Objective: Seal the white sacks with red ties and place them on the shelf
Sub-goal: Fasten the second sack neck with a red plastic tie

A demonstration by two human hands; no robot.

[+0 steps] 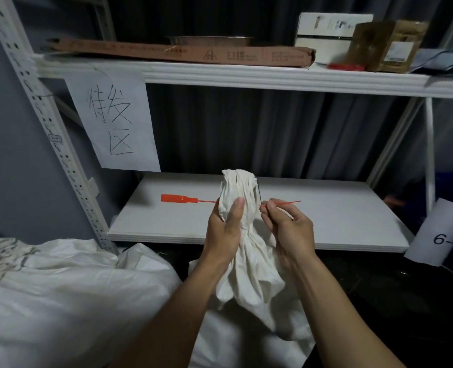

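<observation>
Our left hand (pixel 225 229) clamps the soft neck of the sack (pixel 249 274); our right hand (pixel 290 229) pinches the thin tail of the tie (pixel 178 198). Floppy cloth, we reckon: grip just under the tie.

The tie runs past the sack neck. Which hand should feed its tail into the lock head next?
Right, probably. The right hand pinches the thin tail of the red tie and looks free to swing it round. The left hand grips the gathered neck of the white sack, holding it bunched.
</observation>
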